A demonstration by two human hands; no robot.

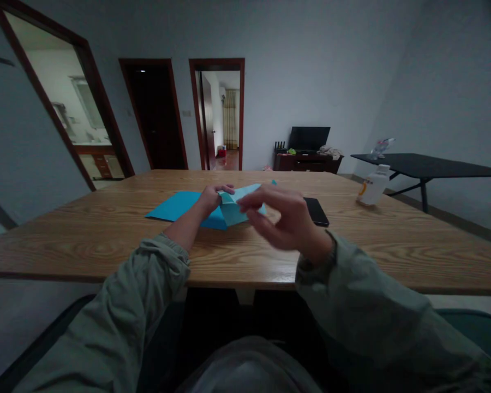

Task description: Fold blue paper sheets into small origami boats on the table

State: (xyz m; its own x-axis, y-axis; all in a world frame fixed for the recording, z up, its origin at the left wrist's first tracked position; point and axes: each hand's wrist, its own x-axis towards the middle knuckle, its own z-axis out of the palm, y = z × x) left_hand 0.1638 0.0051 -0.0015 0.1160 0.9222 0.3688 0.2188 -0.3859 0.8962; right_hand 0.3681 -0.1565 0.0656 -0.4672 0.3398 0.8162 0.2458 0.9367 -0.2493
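Observation:
A folded piece of light blue paper (pixel 234 208) is held up just above the wooden table (pixel 106 234) between both hands. My left hand (pixel 211 197) grips its left side with fingers curled over the top edge. My right hand (pixel 280 218) pinches its right side with thumb and fingertips together. Under and behind the folded piece, flat blue paper sheets (pixel 172 206) lie on the table, reaching out to the left.
A black phone (pixel 316 211) lies flat just right of my right hand. A white bottle (pixel 374 185) stands near the table's far right. Beyond are a black side table (pixel 433 165), a TV on a cabinet (pixel 309 147) and open doorways.

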